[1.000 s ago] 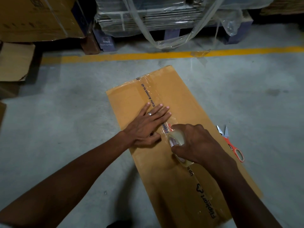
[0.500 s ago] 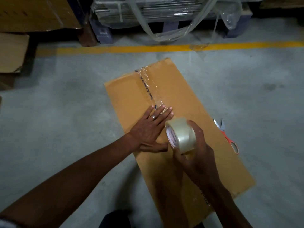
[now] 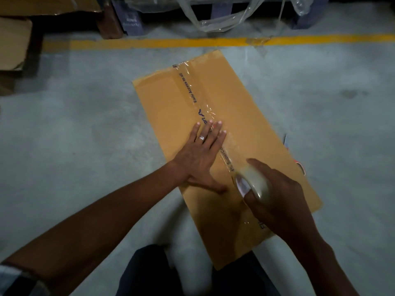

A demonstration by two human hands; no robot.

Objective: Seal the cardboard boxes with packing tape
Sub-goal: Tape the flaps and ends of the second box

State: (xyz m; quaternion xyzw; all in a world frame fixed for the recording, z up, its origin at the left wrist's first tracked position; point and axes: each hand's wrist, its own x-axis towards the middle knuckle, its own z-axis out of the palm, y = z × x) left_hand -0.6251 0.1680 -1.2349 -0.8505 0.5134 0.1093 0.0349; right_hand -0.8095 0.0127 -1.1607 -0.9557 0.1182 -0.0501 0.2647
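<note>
Tape roll (image 3: 255, 184) glossy, clear | right hand (image 3: 277, 193) grips | cardboard box (image 3: 171, 97) flat

A flattened cardboard box (image 3: 233, 107) is lying on the grey floor (image 3: 85, 129). The left hand (image 3: 199, 154) is pressing flat, fingers straight, on the clear tape strip (image 3: 205, 99) running along the box. The right hand (image 3: 277, 195) is holding a tape roll (image 3: 254, 184) against the cardboard, thumb through its core.

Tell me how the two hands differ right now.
The left hand lies flat, fingers straight, pressing the clear tape strip onto the flattened brown cardboard box; the right hand curls around the clear packing tape roll. The left hand wears a ring; the right shows none. Both are over the box.
</note>
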